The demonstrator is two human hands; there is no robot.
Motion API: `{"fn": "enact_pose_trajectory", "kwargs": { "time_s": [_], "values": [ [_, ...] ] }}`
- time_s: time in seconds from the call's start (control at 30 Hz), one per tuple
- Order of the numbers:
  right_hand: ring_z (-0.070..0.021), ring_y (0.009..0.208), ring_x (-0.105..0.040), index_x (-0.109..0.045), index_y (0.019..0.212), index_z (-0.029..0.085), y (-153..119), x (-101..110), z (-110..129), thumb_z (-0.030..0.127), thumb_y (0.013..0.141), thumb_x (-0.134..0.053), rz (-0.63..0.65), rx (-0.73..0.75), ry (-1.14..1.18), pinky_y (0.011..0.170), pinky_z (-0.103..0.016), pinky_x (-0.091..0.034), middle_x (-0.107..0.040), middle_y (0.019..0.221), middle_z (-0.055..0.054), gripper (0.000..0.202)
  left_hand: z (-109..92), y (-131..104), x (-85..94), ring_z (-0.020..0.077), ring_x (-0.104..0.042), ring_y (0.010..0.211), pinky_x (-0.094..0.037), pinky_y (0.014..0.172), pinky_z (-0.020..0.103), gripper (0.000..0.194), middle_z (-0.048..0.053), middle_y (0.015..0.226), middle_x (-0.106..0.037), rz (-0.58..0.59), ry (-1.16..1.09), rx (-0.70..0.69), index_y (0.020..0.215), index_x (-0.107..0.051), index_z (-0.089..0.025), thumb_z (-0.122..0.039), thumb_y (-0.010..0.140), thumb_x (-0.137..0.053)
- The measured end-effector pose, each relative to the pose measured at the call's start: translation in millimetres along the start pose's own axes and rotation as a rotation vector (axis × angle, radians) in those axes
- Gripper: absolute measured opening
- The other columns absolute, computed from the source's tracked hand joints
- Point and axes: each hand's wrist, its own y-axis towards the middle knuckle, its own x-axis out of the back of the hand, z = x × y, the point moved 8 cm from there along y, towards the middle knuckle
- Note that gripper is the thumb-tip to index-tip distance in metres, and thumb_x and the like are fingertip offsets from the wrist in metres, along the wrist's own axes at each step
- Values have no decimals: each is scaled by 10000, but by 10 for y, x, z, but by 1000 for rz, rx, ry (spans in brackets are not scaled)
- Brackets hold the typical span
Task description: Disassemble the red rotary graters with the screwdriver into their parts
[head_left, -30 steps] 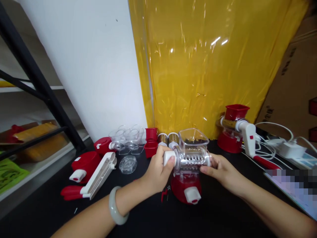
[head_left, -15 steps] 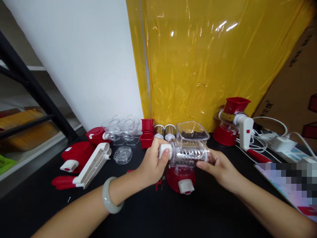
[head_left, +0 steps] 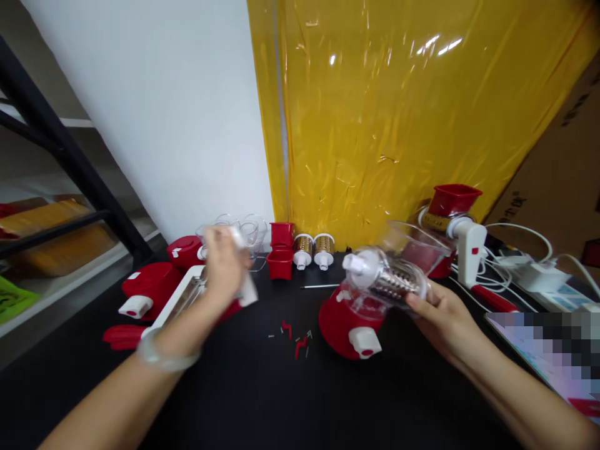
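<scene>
My right hand [head_left: 435, 312] is closed around the right end of a rotary grater's clear housing [head_left: 424, 247], which is tilted. Inside sits a metal grating drum [head_left: 396, 281], its white hub [head_left: 360, 265] facing left. Beneath it is the red base [head_left: 344, 322] with a white knob [head_left: 365, 342]. Off to the left, my left hand [head_left: 225, 265] is blurred, its fingers closed on a white crank handle [head_left: 249, 290] with red at its lower end. Another white crank handle [head_left: 180, 294] with a red grip [head_left: 122, 337] lies beneath my left forearm.
Two red bases [head_left: 147, 287] and clear housings [head_left: 253, 232] stand at the left back. Red hoppers [head_left: 280, 262] and two drums [head_left: 323, 250] are behind. Small red parts [head_left: 300, 345] and screws lie mid-table. An assembled grater [head_left: 452, 200], cables and a power strip [head_left: 548, 297] stand right.
My left hand has left the drum's white hub and moved left to a crank handle. The grater housing has turned and tilted in my right hand, its hub now facing more toward me.
</scene>
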Motion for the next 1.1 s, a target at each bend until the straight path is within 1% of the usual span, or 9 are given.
{"fn": "enact_pose_trajectory", "kwargs": {
  "time_s": [0.07, 0.17, 0.2, 0.3, 0.47, 0.6, 0.73, 0.93, 1.1],
  "values": [
    [-291, 1150, -637, -682, 1165, 228, 3, 68, -41, 373, 807, -719, -23, -9, 4, 1046, -456, -450, -698, 1214, -93, 388, -129, 39, 162, 92, -427, 393, -364, 408, 228, 206, -65, 589, -494, -35, -81, -48, 969, -437, -235, -436, 983, -394],
    [-290, 1126, -649, -699, 1141, 233, 14, 7, -62, 342, 777, -755, 60, -35, -59, 1035, -446, -460, -705, 1201, -87, 385, -183, -21, 8, 111, -471, 418, -397, 417, 239, 228, -51, 577, -517, 304, -124, 64, 1040, -475, -237, -448, 979, -410],
    [-286, 1121, -653, -699, 1143, 237, 14, -5, -49, 343, 779, -753, 65, -30, -64, 1034, -442, -462, -706, 1199, -83, 384, -166, -49, 22, 108, -458, 408, -393, 409, 234, 231, -56, 553, -501, 326, -114, 105, 1015, -481, -238, -451, 985, -395],
    [-274, 1082, -674, -701, 1145, 249, -9, -35, -3, 351, 786, -746, 56, -17, -72, 1008, -426, -485, -720, 1169, -73, 377, 43, -178, 98, 111, -432, 394, -421, 421, 242, 251, -66, 502, -473, 384, -77, 301, 950, -477, -237, -463, 990, -373],
    [-279, 1006, -704, -736, 1062, 223, -62, -111, 49, 359, 738, -785, 47, -32, -170, 948, -404, -528, -747, 1087, -89, 356, 503, -498, 274, 98, -413, 403, -404, 431, 222, 322, -85, 501, -458, 389, -10, 588, 888, -430, -237, -536, 973, -344],
    [-280, 928, -720, -753, 966, 209, -47, -65, 13, 389, 693, -811, -28, -58, -224, 868, -395, -562, -766, 1000, -92, 331, 844, -700, 315, 95, -430, 412, -375, 438, 214, 355, -101, 511, -435, 367, 45, 707, 835, -370, -239, -577, 940, -379],
    [-291, 942, -710, -750, 979, 213, -57, 30, -78, 416, 671, -820, -47, -73, -205, 899, -423, -542, -760, 1021, -99, 376, 1087, -752, 346, 116, -454, 404, -393, 466, 242, 386, -102, 478, -450, 340, 92, 718, 815, -344, -243, -612, 921, -376],
    [-310, 1064, -669, -723, 1057, 224, -160, 337, -114, 424, 761, -726, -111, -176, -62, 959, -471, -507, -738, 1081, -120, 357, 1184, -759, 367, 158, -534, 455, -459, 570, 290, 431, -84, 442, -492, 375, 174, 729, 825, -371, -246, -666, 908, -321],
    [-297, 923, -701, -705, 943, 246, -10, 915, 272, 465, 597, -820, -359, -199, -264, 848, -409, -569, -747, 951, -75, 425, 1289, -789, 395, 178, -598, 521, -537, 617, 347, 488, -72, 581, -546, 366, 163, 765, 973, -401, -233, -688, 819, -487]
  ]
}}
